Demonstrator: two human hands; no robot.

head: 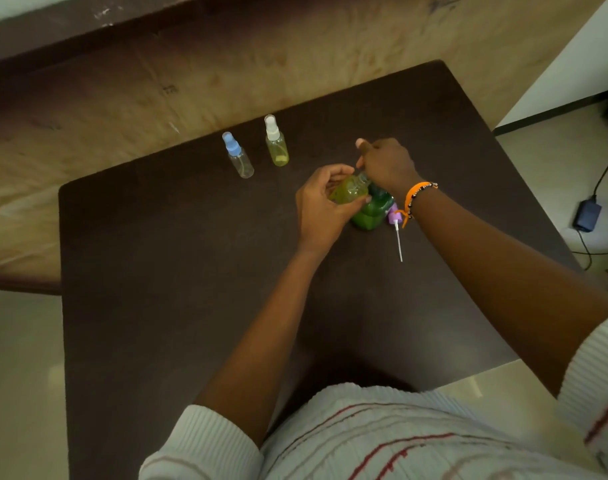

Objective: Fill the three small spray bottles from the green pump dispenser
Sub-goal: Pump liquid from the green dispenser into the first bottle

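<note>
**Third spray bottle held at the green dispenser, two capped bottles standing behind**

The left hand [318, 206] is curled round a small uncapped spray bottle [350, 189], thumb on the near side and fingers wrapped over the far side. The bottle is tilted, its open neck pointing toward the top of the green pump dispenser [371, 211], and it holds yellow-green liquid. The dispenser stands on the dark counter [177, 271], just beside and partly behind the held bottle; its lower body shows deep green.

The right hand [385, 164] sits over the top of the dispenser, fingers bent downward onto it and the thumb sticking up. The pump head is hidden under this hand, so how the fingers meet it cannot be made out. An orange bracelet with dark beads [416, 195] circles the right wrist.

A purple spray cap [394, 216] lies on the counter just right of the dispenser, its thin white dip tube pointing toward the person.

Farther back, well apart from the hands, two capped bottles stand upright side by side: a blue-capped bottle [238, 157], which looks clear, and a white-capped bottle [276, 143] with yellowish liquid inside.

The person wears a white ribbed top with red stripes [382, 438].
</note>
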